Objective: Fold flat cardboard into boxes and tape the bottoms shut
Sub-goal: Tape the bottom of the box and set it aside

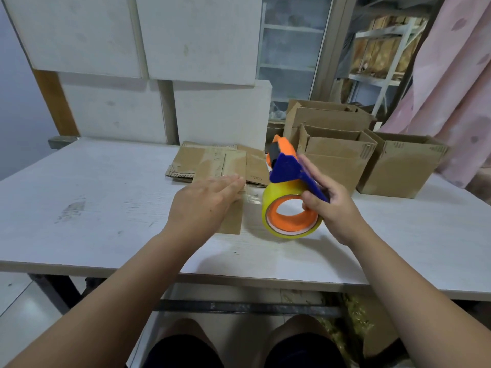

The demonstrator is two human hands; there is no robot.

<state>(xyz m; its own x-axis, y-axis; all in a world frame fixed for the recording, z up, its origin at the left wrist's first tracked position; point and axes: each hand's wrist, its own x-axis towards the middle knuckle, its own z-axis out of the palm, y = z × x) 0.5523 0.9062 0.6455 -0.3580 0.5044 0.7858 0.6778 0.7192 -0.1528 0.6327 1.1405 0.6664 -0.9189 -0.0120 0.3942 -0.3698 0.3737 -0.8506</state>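
Observation:
My right hand (pixel 328 205) grips a blue and orange tape dispenser (pixel 288 168) carrying a yellow tape roll (pixel 291 215), held just above the white table (pixel 93 203). My left hand (pixel 204 203) lies flat, fingers straight, on a piece of flat cardboard (pixel 233 219) in front of me. A clear strip of tape (pixel 252 197) stretches from the roll to the cardboard's top edge near my left fingertips. More flat cardboard (pixel 212 162) is stacked behind it.
Three folded open boxes stand at the back right: one (pixel 337 158) right behind the dispenser, one (pixel 401 168) further right, one (pixel 326 118) behind them. White panels (pixel 186 49) lean along the table's far edge. A pink curtain (pixel 457 88) hangs at the right.

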